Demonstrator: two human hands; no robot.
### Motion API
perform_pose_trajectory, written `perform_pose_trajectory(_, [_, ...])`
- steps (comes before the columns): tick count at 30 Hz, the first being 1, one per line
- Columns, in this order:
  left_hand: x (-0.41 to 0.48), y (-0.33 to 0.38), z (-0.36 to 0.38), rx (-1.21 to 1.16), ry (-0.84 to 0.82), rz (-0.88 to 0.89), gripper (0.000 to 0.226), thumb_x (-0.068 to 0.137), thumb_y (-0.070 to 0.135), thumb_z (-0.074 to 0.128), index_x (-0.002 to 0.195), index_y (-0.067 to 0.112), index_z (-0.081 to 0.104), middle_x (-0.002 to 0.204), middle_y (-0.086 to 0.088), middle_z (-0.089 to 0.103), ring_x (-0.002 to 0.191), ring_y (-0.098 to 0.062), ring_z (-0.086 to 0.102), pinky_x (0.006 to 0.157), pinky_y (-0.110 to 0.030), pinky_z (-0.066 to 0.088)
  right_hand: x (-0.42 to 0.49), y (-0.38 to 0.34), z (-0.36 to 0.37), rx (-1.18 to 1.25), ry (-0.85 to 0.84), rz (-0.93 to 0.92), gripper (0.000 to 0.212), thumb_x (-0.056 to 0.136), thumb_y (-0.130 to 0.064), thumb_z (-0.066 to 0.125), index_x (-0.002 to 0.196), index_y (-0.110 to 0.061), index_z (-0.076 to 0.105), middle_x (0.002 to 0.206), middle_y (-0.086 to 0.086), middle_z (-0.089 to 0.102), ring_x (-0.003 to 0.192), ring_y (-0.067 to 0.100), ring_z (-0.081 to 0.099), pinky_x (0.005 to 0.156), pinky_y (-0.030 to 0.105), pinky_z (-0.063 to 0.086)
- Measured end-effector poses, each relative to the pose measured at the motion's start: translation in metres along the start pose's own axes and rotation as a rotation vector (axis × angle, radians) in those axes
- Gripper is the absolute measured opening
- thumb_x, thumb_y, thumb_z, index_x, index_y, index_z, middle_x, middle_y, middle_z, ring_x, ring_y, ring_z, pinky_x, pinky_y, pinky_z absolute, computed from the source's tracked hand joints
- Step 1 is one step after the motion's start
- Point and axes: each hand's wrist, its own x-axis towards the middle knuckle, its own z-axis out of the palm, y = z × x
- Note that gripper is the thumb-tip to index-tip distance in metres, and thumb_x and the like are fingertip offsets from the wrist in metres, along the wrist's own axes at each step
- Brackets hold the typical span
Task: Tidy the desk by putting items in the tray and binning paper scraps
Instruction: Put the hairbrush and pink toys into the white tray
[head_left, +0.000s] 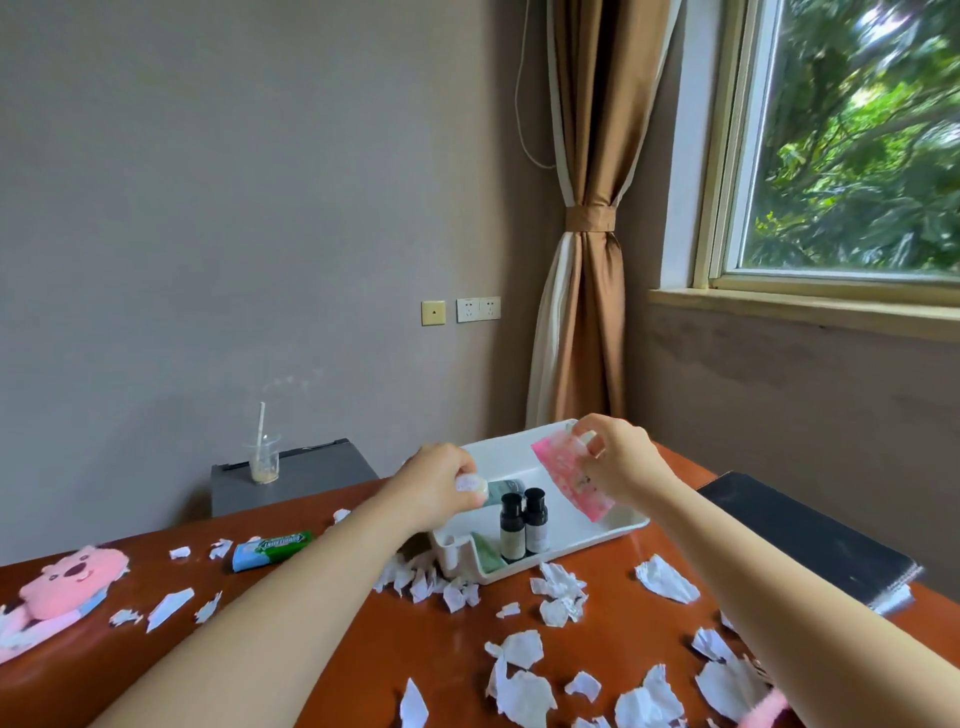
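Though torn, white crumpled paper scraps (519, 649)

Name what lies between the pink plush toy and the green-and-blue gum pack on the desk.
Two torn white paper scraps lie there on the brown wooden desk, as the head view shows.

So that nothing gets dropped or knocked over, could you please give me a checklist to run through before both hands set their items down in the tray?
1. The right hand grips the pink packet above the tray: ok.
2. The left hand grips the small white item at the tray's left edge: ok.
3. The two dark bottles stand upright: ok.
4. Bare tray floor behind them for both items: ok.
5. No paper scraps on the desk: not ok, many lie scattered.
6. Where the bin is: cannot tell, none in view.
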Motion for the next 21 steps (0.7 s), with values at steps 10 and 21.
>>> perform_pose_trajectory(10, [0.074,-0.026,0.047,0.078,-0.179,-0.042,0.008,0.08,0.019,0.061,0.08,0.019,0.053,0.087,-0.003,0.049,0.074,-0.022,0.04,0.069,-0.028,0.035,0.053,0.026,0.05,-0.072,-0.125,0.063,0.033,0.088,-0.008,0.054,0.12,-0.012,0.059,0.109,0.012,0.067,0.085,0.024,0.059,0.069,0.03,0.05])
perform_pose_trajectory(21, [0.094,-0.033,0.079,0.081,-0.346,-0.09,0.031,0.081,0.011,0.067,0.111,0.015,0.064,0.113,-0.009,0.06,0.1,-0.029,0.058,0.085,-0.034,0.047,0.056,0.046,0.08,0.013,-0.244,0.138,0.029,0.092,-0.028,0.055,0.114,-0.01,0.061,0.104,0.012,0.07,0.079,0.019,0.063,0.07,0.026,0.053])
